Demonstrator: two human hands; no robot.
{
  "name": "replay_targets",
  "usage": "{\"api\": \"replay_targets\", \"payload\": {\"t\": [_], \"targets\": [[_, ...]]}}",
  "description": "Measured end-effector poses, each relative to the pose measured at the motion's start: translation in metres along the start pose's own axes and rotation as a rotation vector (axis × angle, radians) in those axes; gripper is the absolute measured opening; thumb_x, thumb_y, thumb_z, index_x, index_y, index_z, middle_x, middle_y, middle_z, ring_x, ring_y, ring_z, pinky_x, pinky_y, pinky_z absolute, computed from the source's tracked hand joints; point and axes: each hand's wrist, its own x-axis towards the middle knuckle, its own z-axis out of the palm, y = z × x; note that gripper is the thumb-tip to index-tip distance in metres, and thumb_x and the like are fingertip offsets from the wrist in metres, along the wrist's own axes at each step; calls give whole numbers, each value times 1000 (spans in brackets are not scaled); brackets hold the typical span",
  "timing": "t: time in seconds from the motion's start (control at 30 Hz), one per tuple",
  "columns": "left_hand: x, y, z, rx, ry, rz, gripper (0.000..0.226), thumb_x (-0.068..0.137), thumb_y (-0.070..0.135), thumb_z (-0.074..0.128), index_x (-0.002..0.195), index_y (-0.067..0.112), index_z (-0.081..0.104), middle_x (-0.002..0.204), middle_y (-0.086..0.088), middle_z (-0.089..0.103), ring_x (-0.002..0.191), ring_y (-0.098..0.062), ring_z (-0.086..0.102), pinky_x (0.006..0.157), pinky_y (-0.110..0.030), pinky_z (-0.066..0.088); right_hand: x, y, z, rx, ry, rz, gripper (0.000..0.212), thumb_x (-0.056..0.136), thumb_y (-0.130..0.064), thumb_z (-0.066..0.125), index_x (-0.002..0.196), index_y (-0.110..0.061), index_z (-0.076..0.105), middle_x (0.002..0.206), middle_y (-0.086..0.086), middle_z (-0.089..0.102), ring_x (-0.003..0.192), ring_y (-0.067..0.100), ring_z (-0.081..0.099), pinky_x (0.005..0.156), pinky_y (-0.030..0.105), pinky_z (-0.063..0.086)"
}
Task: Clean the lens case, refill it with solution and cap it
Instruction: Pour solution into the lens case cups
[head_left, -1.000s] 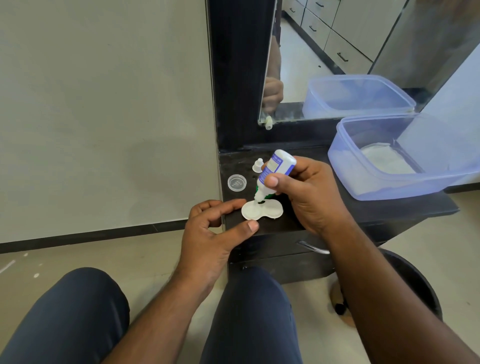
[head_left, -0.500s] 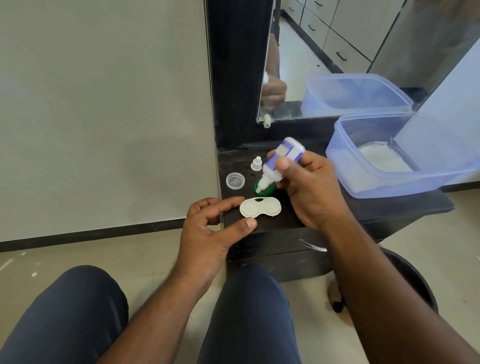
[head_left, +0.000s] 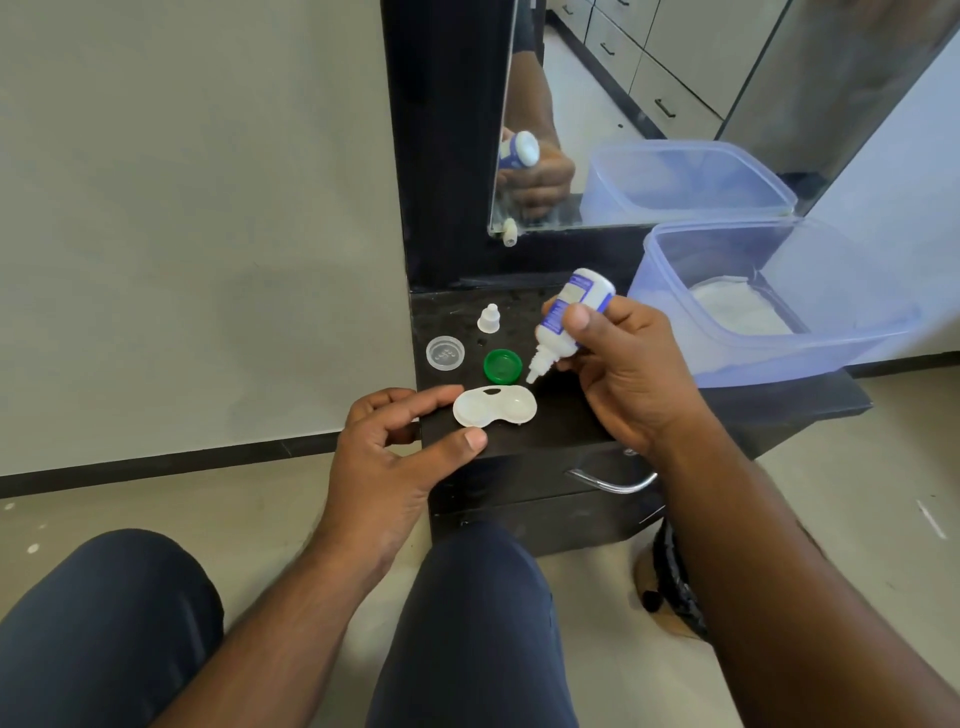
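- Lifted clear of the case since a second ago, the bottle (head_left: 569, 322) now hangs tilted, nozzle down, above and just right of the case, its tip near the green cap (head_left: 502, 366).
- One white two-well lens case (head_left: 494, 408) lies open at the front of the black counter (head_left: 571, 426); both wells are uncovered.
- One left hand (head_left: 395, 457) brackets the case's left end, forefinger along the far side and thumb at the near edge; fingers are loosely curved and whether they actually touch the case cannot be told.
- One right hand (head_left: 623, 364) grasps the bottle, thumb pressed on its blue-and-white label; the print is too small to read.
- Two case caps sit apart behind the case: the green one, upturned, and one clear cap (head_left: 445, 353) to its left near the counter's edge.
- One small white bottle cap (head_left: 489, 318) stands upright behind them.
- One translucent blue tub (head_left: 769, 306) sits at the counter's right, holding something white.
- One mirror (head_left: 675, 104) behind repeats the tub, the bottle and the right hand.
- One drawer with a metal handle (head_left: 613, 483) sits beneath the counter; two knees in dark trousers fill the foreground.
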Motion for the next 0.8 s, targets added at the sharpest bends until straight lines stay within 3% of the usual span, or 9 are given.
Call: {"api": "replay_targets", "payload": {"t": [0.1, 0.2, 0.3, 0.47, 0.8], "targets": [[0, 0, 0, -3, 6, 10, 38, 65, 22, 85, 98, 40, 74, 117, 9, 54, 86, 9, 54, 72, -4, 44, -1, 2, 1, -102, -5, -19, 19, 60, -33, 76, 72, -19, 77, 70, 0, 72, 68, 14, 61, 59, 25, 44], [-1, -1, 0, 3, 9, 13, 38, 65, 24, 85, 98, 41, 74, 117, 9, 54, 91, 6, 54, 75, -7, 45, -2, 1, 1, -197, -4, -25, 22, 62, -33, 79, 78, -19, 77, 76, 4, 73, 75, 20, 62, 60, 25, 46], [-1, 0, 0, 4, 8, 15, 38, 65, 24, 84, 98, 40, 74, 117, 9, 54, 93, 5, 55, 74, -7, 45, -5, 0, 2, -267, -17, -23, 21, 65, -29, 81, 82, -20, 74, 77, 1, 74, 76, 16, 66, 63, 22, 49], [-2, 0, 0, -5, 12, 30, 37, 67, 20, 84, 96, 39, 74, 117, 6, 54, 84, 13, 54, 70, -3, 43, -6, -1, 4, -303, -34, -27, 26, 64, -27, 75, 88, -17, 73, 80, -4, 75, 82, 14, 69, 73, 24, 52], [-1, 0, -2, 0, 9, 25, 37, 66, 21, 84, 98, 38, 74, 118, 6, 55, 83, 12, 54, 71, -5, 45, -7, -2, 5, -303, -28, -39, 20, 70, -22, 76, 89, -18, 73, 80, -8, 75, 81, 10, 69, 70, 19, 52]]}}
